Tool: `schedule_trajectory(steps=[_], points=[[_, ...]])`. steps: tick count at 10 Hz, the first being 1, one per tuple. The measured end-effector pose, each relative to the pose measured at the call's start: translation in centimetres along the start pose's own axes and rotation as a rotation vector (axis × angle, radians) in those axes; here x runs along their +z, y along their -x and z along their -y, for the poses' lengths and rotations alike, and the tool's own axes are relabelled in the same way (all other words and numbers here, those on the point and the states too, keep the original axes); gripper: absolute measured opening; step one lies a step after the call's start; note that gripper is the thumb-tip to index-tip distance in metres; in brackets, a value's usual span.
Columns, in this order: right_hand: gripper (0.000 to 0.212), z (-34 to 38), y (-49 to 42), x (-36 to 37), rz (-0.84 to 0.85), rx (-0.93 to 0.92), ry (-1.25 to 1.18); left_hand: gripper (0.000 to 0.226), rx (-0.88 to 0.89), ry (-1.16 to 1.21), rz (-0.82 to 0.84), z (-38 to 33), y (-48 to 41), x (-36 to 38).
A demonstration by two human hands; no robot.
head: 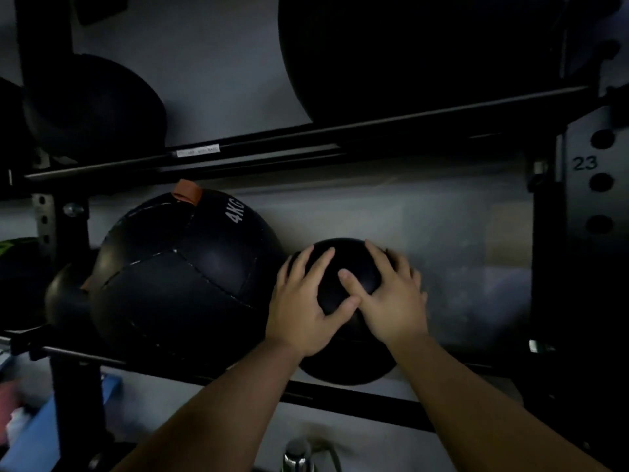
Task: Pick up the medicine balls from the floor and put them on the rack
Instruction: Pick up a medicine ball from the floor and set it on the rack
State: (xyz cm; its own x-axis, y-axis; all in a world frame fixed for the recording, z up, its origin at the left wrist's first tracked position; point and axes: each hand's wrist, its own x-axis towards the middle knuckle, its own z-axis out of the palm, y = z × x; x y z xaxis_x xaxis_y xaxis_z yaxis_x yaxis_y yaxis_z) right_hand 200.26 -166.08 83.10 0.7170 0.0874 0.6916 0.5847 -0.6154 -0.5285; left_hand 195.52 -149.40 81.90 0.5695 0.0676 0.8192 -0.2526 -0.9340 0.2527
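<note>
Small ball [343, 277]: black and smooth, sitting on the lower shelf rails of the rack [306, 137], just right of a bigger ball and touching it or nearly so.
Left hand [303, 308]: fingers spread wide over the upper left of the small ball, palm flat against it, thumb pointing toward the other hand.
Right hand [391, 298]: fingers spread over the upper right of the same ball, thumb lying across its front; the 2 thumbs meet or nearly meet.
Grip: both hands press on the ball from above and the sides, holding it between them.
Big ball [183, 270]: black, stitched panels, marked "4KG", with a brown tab on top; it rests on the same shelf.
Upper shelf: 2 more dark balls, 1 at left [95, 107] and a much larger 1 at right [425, 52].
Right post [592, 185]: grey upright with round holes and the number 23.
Light: dim, so the floor below is hard to make out.
</note>
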Motion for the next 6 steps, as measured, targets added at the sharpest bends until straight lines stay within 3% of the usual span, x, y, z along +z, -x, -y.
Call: schedule_trajectory(steps=[2, 3, 4, 5, 6], points=[[0.09, 2.3, 3.0, -2.4, 0.186, 0.07, 0.154, 0.095, -0.067, 0.08, 0.246, -0.8, 2.6, -3.2], [0.099, 4.3, 6.7, -6.2, 0.391, 0.202, 0.387, 0.104, -0.081, 0.118, 0.503, -1.7, 6.1, -8.2], [0.097, 5.7, 11.2, -9.4, 0.437, 0.236, 0.485, 0.101, 0.041, 0.043, 0.607, -1.3, 9.4, -11.7], [0.079, 8.6, 19.9, -14.5, 0.389, 0.298, 0.479, 0.094, 0.138, 0.032, 0.638, -0.8, 15.0, -16.6], [0.078, 10.1, 26.4, -16.8, 0.365, 0.38, 0.541, 0.092, 0.185, 0.069, 0.69, -1.2, 18.5, -19.5]])
